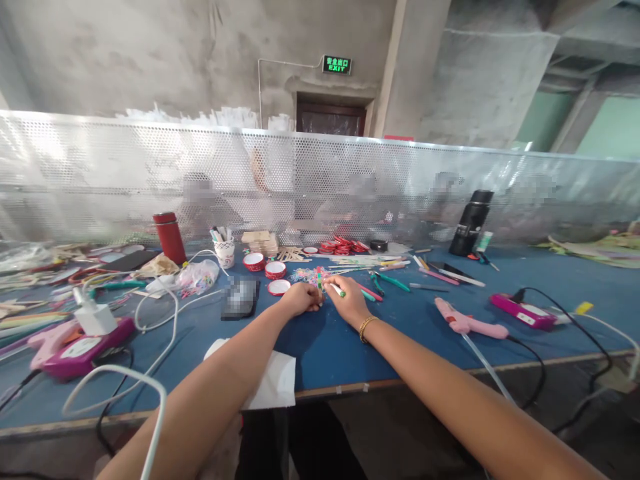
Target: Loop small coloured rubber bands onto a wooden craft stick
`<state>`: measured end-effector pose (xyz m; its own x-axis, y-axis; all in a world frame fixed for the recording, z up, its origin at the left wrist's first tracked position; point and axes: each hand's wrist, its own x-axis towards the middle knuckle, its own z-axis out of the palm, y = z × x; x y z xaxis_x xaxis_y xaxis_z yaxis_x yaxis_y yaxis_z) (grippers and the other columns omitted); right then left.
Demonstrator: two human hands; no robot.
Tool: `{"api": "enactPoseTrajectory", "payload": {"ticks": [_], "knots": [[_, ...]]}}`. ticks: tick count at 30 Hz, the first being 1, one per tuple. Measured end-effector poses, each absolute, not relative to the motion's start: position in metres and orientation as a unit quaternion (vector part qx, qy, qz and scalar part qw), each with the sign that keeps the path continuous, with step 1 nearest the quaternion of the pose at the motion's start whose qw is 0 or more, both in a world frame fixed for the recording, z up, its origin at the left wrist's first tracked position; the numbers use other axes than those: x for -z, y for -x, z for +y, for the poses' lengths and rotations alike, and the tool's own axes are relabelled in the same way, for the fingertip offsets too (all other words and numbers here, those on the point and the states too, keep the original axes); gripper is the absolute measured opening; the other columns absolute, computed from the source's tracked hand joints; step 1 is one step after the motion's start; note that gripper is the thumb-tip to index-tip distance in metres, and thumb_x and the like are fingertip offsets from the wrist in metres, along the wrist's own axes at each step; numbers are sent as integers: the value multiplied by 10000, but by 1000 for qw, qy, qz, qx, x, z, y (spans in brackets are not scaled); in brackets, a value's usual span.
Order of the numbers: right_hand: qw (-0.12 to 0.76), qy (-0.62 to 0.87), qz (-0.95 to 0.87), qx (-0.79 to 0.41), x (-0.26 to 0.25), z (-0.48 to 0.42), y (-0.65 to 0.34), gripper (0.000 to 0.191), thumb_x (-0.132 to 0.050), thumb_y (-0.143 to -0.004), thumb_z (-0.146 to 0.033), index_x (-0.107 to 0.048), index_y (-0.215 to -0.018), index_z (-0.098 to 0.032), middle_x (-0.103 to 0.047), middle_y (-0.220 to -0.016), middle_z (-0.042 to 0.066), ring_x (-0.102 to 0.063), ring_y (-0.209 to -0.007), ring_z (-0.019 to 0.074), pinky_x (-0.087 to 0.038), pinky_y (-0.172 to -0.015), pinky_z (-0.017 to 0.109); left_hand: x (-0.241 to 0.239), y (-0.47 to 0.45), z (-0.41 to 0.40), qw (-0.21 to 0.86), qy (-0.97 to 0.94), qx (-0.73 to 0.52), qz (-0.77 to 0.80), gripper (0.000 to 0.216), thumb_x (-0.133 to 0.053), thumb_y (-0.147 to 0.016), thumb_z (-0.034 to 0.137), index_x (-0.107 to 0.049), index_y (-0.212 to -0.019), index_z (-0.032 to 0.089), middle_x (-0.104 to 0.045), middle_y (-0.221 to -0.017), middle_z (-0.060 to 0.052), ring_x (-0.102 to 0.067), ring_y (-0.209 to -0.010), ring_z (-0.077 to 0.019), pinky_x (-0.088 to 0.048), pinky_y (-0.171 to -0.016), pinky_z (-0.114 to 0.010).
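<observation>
My right hand (351, 303), with a gold-coloured bracelet at the wrist, is closed around a white marker pen (336, 289) with a green end. Beside it, my left hand (301, 298) is closed on a small upright stick (319, 277) banded in red and green. The marker's far end is close to the stick, but I cannot tell whether they touch. Just behind both hands lies a pile of thin multicoloured pieces (300, 274). A round white-faced tin (279, 287) sits left of my left hand.
A dark phone (240, 298) and a white paper sheet (277, 380) lie to the left. Pink glue guns lie at both sides, one glue gun (467, 323) at right, with trailing cables. A red flask (170, 238) and black bottle (470, 223) stand before the perforated metal divider (320, 173).
</observation>
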<state>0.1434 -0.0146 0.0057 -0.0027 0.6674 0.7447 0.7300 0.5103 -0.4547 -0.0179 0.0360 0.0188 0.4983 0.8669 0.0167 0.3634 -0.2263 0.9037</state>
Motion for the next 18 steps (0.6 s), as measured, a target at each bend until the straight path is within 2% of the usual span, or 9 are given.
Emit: {"api": "enactPoseTrajectory", "payload": {"ticks": [4,18], "knots": [[514,497,-698,30,-8,-16,-142,158,-512,-903,-307,-652,-907,-234,-717,-943,40,-623,-918,228,-438,-856,354,-17,19,38,445,-746,-269,416,147,-699,-749,251,-638,-659,152,-604,-544,28,-558,-488,-69,-430,-478,-157],[535,507,-675,46,-10,-18,-142,145,-508,-884,-282,-642,-913,-235,-713,-962,44,-613,-929,228,-437,-863,363,-21,19,35,407,-777,-240,417,116,-656,-748,237,-631,-670,155,-602,-570,23,-581,-523,-82,-446,-505,-165]]}}
